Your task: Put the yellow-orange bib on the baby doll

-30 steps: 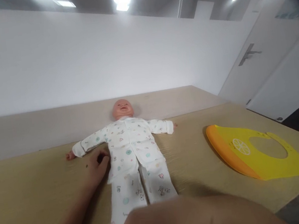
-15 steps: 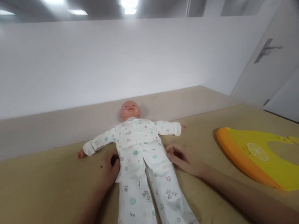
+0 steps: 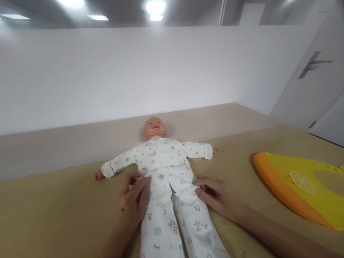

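Note:
A baby doll (image 3: 154,127) lies on its back, arms spread, head away from me. It wears a white printed shirt (image 3: 163,157) and matching trousers (image 3: 162,230). My left hand (image 3: 132,201) rests at the doll's side on the left, its thumb lying over the shirt and its fingers apart beside the waist. On the other side, my right hand (image 3: 219,196) has its thumb and forefinger closed on the shirt's edge near the hem. How much cloth is between those fingertips is hard to see.
A yellow and orange bib (image 3: 320,190) with a citrus-slice print lies to the right on the wooden table (image 3: 60,214). Behind the table stands a white wall (image 3: 105,74). A door with a metal handle (image 3: 314,63) is at the far right.
My left hand has shifted inward, its thumb now over the shirt front. My right hand stays at the hem, slightly lower on the doll. The whole view has shifted a little.

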`<action>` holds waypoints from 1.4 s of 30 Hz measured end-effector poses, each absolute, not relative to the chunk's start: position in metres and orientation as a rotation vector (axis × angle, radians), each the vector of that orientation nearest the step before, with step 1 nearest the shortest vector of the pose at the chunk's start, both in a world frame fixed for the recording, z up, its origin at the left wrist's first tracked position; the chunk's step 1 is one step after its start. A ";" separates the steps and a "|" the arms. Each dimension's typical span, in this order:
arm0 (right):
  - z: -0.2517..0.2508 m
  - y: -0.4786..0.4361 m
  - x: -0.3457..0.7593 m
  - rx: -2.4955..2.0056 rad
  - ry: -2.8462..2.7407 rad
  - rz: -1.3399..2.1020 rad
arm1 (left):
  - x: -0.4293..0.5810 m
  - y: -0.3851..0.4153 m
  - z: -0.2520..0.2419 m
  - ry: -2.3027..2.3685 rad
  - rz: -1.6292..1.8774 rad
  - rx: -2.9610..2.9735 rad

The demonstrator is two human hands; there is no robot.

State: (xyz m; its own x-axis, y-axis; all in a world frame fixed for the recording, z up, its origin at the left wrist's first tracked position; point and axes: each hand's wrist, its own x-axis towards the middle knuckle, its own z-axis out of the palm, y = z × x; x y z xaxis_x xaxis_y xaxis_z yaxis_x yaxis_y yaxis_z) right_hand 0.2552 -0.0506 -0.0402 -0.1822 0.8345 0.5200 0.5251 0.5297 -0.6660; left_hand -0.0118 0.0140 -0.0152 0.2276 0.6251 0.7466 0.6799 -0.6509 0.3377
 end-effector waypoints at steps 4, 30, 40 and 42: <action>-0.034 -0.054 0.254 -1.159 -1.907 0.352 | -0.008 0.007 -0.014 -1.026 -1.297 -2.478; -0.027 -0.057 0.249 -1.045 -1.994 0.147 | 0.001 0.002 -0.013 -0.855 -1.329 -2.601; -0.029 -0.056 0.256 -1.030 -1.840 0.287 | 0.003 0.001 -0.011 -0.863 -1.323 -2.528; -0.029 -0.051 0.263 -1.133 -1.727 0.341 | -0.007 0.011 -0.011 -0.957 -1.350 -2.433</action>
State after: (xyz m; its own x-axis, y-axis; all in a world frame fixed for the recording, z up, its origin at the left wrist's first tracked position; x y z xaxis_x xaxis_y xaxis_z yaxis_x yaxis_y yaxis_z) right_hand 0.2635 -0.0514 -0.0288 -0.0602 0.8105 0.5827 0.5277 0.5213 -0.6706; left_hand -0.0071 0.0107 -0.0113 0.3738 0.4416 0.8156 0.6236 -0.7706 0.1315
